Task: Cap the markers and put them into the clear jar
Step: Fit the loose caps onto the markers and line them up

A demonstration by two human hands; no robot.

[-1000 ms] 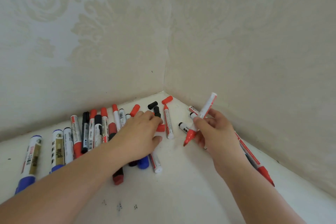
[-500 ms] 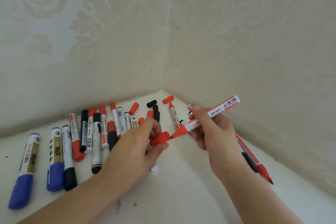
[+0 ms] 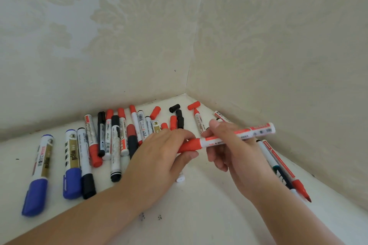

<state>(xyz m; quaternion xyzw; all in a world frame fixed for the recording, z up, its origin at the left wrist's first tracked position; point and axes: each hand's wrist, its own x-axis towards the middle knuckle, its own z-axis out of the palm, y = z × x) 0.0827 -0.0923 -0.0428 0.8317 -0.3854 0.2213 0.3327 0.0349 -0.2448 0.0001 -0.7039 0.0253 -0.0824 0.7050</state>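
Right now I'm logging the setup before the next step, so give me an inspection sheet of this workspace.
Surface: white tabletop in a wall corner, a few small dark specks near the front.
Job's things: red marker held level, red cap on its tip; no clear jar in view.
Clutter: blue markers, black and red markers in a loose row, loose red caps and black caps near the corner.
Grippers: left hand pinches the red cap; right hand grips the marker barrel.
Cables: nothing seen.
Surroundings: pale patterned wallpaper on both walls.

Patterned wallpaper (image 3: 119,36), white surface (image 3: 199,215)
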